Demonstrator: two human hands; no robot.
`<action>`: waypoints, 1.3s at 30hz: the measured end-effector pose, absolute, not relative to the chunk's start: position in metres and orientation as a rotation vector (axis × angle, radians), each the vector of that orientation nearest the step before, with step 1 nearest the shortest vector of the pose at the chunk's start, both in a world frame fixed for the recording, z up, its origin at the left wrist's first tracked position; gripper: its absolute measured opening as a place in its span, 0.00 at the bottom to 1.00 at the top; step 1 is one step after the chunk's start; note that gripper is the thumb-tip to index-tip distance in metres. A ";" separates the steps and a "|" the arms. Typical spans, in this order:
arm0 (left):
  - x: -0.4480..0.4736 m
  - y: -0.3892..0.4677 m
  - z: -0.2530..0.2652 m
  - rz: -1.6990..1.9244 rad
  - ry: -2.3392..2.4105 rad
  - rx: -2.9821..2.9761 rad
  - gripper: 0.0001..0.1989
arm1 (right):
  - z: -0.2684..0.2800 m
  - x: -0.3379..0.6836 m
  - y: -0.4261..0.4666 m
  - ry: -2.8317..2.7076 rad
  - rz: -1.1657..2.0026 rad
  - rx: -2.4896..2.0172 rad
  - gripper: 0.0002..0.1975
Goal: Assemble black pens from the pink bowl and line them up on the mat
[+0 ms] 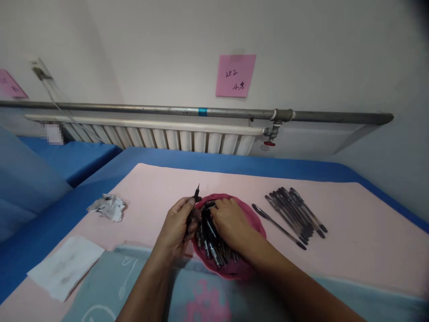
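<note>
In the head view, my left hand (179, 221) is closed around a dark pen (196, 193), its bare tip pointing up. My right hand (231, 222) reaches into a pink basket (258, 223), fingers curled down among its contents; whatever lies under the fingertips is hidden. Black and clear pen parts (212, 250) fill the basket in a loose heap. To the right of it, several capped pens (291, 212) lie side by side on the pink tabletop (355, 223). One capped pen (279, 226) rests a little apart from that row, closer to the basket.
A crumpled, stained tissue (109, 207) sits at the left, with a folded white cloth (67, 266) nearer me. Teal patterned fabric (134, 273) covers the front edge. Behind the blue table edge (234, 160) are a radiator (167, 137) and a metal pipe (150, 109).
</note>
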State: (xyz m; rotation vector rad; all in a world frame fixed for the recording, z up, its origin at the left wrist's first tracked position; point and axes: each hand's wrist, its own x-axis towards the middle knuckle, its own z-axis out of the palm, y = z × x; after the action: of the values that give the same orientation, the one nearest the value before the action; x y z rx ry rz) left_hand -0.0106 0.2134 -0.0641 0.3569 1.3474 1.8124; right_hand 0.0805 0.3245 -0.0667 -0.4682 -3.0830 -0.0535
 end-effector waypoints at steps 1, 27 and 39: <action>-0.010 0.214 -0.064 1.808 1.354 0.356 0.13 | -0.066 0.081 0.323 -3.086 -0.055 -0.477 0.12; -0.006 0.216 -0.062 1.787 1.383 0.349 0.13 | -0.074 0.085 0.335 -3.012 0.101 -0.517 0.12; -0.007 0.216 -0.064 1.759 1.397 0.381 0.14 | -0.072 0.090 0.341 -2.808 0.637 -0.500 0.11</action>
State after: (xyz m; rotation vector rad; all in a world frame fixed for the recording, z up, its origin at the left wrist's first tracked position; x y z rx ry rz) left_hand -0.0072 0.2160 -0.0637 0.3815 1.3965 1.7594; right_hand 0.0900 0.3414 -0.0722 -0.5000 -2.8082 0.6372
